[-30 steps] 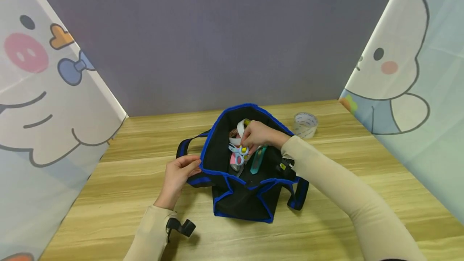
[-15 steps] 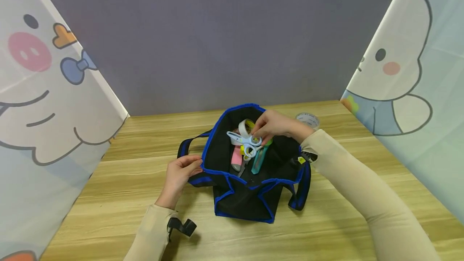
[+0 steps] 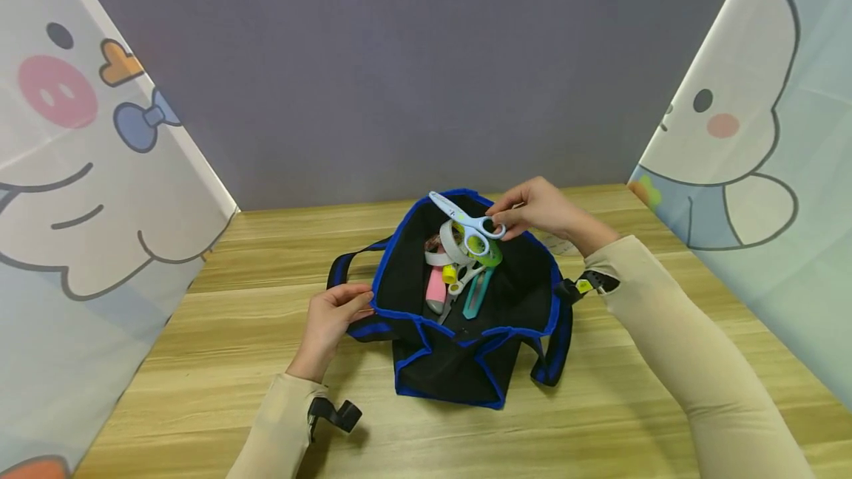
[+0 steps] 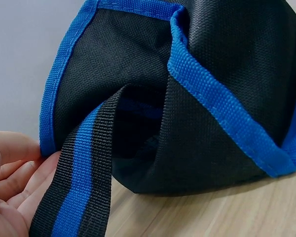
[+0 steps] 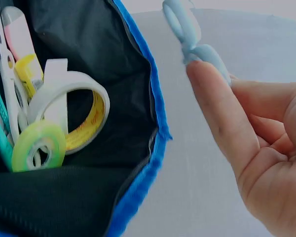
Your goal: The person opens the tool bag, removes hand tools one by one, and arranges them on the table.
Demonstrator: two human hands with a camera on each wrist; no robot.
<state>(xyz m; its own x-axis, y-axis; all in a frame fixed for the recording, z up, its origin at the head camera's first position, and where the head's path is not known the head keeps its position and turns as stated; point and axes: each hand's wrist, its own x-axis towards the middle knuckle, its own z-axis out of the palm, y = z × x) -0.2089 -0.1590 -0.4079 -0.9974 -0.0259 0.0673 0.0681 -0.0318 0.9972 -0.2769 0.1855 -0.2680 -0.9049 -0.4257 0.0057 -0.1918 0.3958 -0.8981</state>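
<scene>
A black bag [image 3: 452, 383] with blue trim stands on the table, its mouth gaping. My left hand [image 3: 330, 322] pinches the bag's blue-edged rim at the left, beside a striped strap [image 4: 81, 168]. Above the far right of the mouth, my right hand [image 3: 542, 211] holds light-blue scissors [image 3: 454, 213] by a handle loop between thumb and fingers, blades pointing up and left. Inside the bag lie a white tape roll [image 5: 76, 81], a green tape roll [image 5: 22, 148], a teal cutter [image 3: 476, 294], a pink-handled tool [image 3: 435, 285], a yellow-capped stick [image 5: 27, 71] and white scissors [image 3: 459, 287].
Behind the right wrist, a clear tape roll [image 3: 561, 245] on the wooden table [image 3: 233, 316] is mostly hidden. A grey backdrop [image 3: 399, 80] rises at the back, with cartoon panels on both sides. Another strap [image 3: 558, 353] hangs at the bag's right.
My right hand has lifted the light-blue scissors up and right, out from among the things in the bag. The left hand stays on the rim.
</scene>
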